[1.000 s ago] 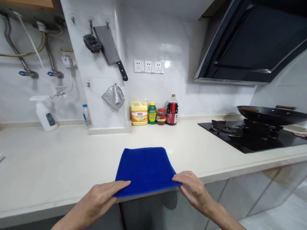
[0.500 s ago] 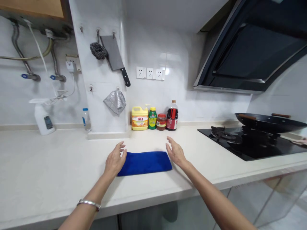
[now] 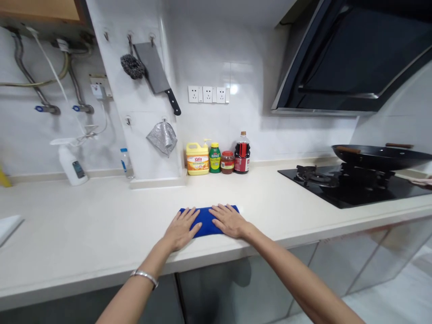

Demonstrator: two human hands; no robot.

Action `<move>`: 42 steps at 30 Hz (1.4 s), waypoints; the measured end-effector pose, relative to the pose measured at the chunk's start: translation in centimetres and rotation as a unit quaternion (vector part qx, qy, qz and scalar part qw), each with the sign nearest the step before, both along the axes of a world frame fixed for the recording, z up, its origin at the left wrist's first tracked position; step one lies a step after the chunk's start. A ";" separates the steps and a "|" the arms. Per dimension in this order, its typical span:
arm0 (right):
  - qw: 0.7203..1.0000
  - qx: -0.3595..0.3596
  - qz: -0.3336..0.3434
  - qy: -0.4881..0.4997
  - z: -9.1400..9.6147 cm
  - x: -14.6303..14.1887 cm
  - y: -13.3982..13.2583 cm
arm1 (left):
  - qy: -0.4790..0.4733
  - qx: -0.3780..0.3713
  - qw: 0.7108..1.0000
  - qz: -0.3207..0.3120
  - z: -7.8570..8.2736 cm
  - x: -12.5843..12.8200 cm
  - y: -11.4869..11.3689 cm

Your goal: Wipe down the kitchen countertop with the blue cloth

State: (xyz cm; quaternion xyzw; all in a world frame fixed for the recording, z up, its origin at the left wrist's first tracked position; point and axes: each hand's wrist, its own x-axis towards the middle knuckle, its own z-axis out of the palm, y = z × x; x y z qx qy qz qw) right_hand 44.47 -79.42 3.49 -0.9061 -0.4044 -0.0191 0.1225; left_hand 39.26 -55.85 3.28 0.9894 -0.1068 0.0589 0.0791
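A folded blue cloth (image 3: 205, 220) lies on the pale countertop (image 3: 101, 225), a narrow strip near the front edge. My left hand (image 3: 182, 227) lies flat on its left part with fingers stretched out. On the cloth's right part rests my right hand (image 3: 228, 220), also flat with fingers spread. Both palms press down on the cloth and cover most of it. A silver bracelet (image 3: 145, 276) sits on my left wrist.
Against the back wall stand a yellow detergent jug (image 3: 197, 158), a green bottle (image 3: 214, 158), a red jar (image 3: 227, 162) and a dark sauce bottle (image 3: 242, 153). A black gas hob (image 3: 351, 186) with a wok (image 3: 381, 156) is at the right. A spray bottle (image 3: 71, 162) stands at the left; a cleaver (image 3: 157, 74) hangs above.
The cloth went from a wide square to a narrow folded strip. My hands, hovering beside its ends half a second ago, now lie flat on top of it.
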 end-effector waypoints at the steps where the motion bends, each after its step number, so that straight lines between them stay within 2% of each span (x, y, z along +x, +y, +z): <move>1: 1.000 0.000 0.005 -0.002 0.0 -0.8 -0.3 | -0.001 -0.001 1.000 -0.006 -0.1 -0.7 -0.1; 9: 1.000 -0.002 0.014 -0.014 0.1 -6.0 -3.1 | -0.026 0.005 0.999 -0.029 -0.9 -5.7 -1.8; 13: 0.999 0.009 0.035 -0.014 0.2 -6.4 -5.2 | -0.024 0.014 0.999 -0.036 -1.1 -6.5 -3.2; 16: 0.999 0.013 0.039 -0.010 0.0 -5.3 -6.6 | -0.017 0.015 0.999 -0.041 -1.0 -5.7 -4.6; 20: 0.999 0.019 0.032 0.000 -0.4 -2.6 -8.5 | -0.004 0.011 0.999 -0.051 -0.8 -2.9 -6.5; 27: 0.999 0.046 -0.021 -0.013 -0.8 3.4 -10.6 | 0.007 -0.001 0.998 -0.068 -0.3 4.7 -9.1; 33: 0.998 0.037 -0.053 -0.026 -1.1 8.2 -11.0 | -0.012 -0.002 0.997 -0.071 -0.5 11.2 -10.4; 42: 0.995 0.007 -0.095 -0.027 -1.4 14.8 -10.6 | -0.010 0.015 0.997 -0.074 -0.4 19.3 -11.0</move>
